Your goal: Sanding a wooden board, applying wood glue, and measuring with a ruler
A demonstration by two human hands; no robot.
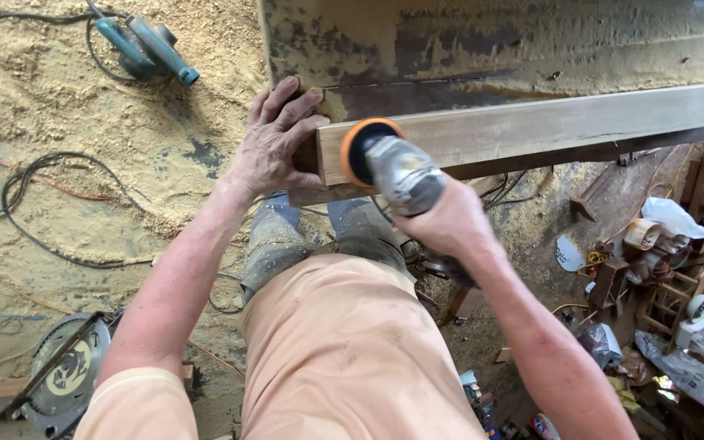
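Sawdust covers the workshop floor, with black cables looping across it, a teal power tool at the far left and a circular saw at the near left. A long wooden plank runs left to right, its long axis stretching away to the right beside a stained yellow board. The left hand lies flat over the plank's left end, fingers spread, steadying it. The right hand is wrapped tightly around an angle grinder, whose orange sanding disc presses on the plank's near face just right of the left hand. Cluttered scraps and bags lie to the right.
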